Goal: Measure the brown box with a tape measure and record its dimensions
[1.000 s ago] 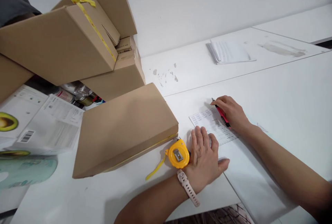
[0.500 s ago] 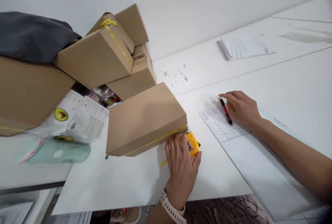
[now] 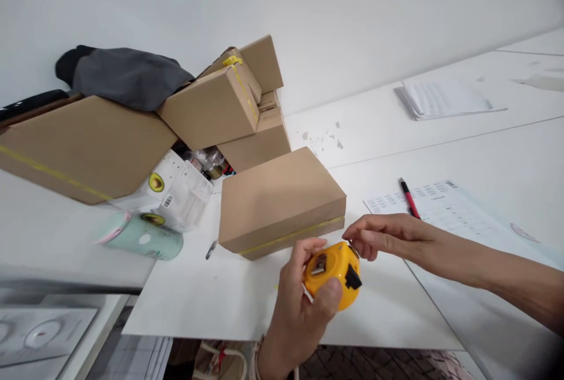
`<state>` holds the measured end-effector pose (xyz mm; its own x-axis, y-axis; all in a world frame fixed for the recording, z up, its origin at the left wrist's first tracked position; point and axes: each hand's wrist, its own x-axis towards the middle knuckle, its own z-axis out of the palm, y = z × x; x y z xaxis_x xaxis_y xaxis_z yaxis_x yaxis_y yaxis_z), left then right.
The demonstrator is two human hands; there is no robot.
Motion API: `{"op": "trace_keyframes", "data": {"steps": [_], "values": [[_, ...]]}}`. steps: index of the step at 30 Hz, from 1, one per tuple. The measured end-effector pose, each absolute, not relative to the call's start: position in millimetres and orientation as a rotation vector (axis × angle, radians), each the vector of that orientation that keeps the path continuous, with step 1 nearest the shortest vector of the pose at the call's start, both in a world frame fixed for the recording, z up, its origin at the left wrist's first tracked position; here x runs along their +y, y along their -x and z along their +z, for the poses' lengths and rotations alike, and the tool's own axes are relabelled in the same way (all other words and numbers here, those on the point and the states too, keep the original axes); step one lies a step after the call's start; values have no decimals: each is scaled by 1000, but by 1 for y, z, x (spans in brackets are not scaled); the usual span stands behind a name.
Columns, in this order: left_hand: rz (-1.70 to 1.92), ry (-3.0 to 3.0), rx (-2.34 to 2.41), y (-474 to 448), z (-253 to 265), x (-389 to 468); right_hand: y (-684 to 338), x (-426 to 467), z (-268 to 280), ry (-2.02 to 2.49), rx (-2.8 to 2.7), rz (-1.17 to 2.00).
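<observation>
Head view: at lower centre, the left hand (image 3: 294, 306) curls around a yellow tape measure (image 3: 335, 264), thumb across its near side, a grip that seems to steady the case while leaving its mouth accessible. The right hand (image 3: 388, 236) has its fingers bent close at that mouth; whether they pinch the metal tip cannot be told. Just beyond sits a closed carton (image 3: 279, 195). At right, a red pen (image 3: 409, 198) rests on a printed sheet (image 3: 445, 215) upon the white surface (image 3: 198, 309), leaving both hands unencumbered by it.
</observation>
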<state>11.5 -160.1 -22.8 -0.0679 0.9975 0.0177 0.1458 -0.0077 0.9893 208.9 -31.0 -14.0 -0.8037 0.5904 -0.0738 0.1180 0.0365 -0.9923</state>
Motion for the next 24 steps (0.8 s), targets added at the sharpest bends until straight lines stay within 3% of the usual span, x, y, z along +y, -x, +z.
{"op": "trace_keyframes", "data": {"steps": [4, 10, 17, 24], "values": [[1328, -1244, 1362, 15, -2, -166, -188, -28, 10, 709, -1853, 1930], [1494, -1214, 1803, 121, 37, -149, -164, 44, 28, 809, -1510, 1766], [1359, -1033, 1952, 237, 57, -137, -148, 93, -18, 912, -1467, 1671], [1233, -1055, 1893, 251, 36, -130, -122, 79, -39, 997, -1553, 1512]]}}
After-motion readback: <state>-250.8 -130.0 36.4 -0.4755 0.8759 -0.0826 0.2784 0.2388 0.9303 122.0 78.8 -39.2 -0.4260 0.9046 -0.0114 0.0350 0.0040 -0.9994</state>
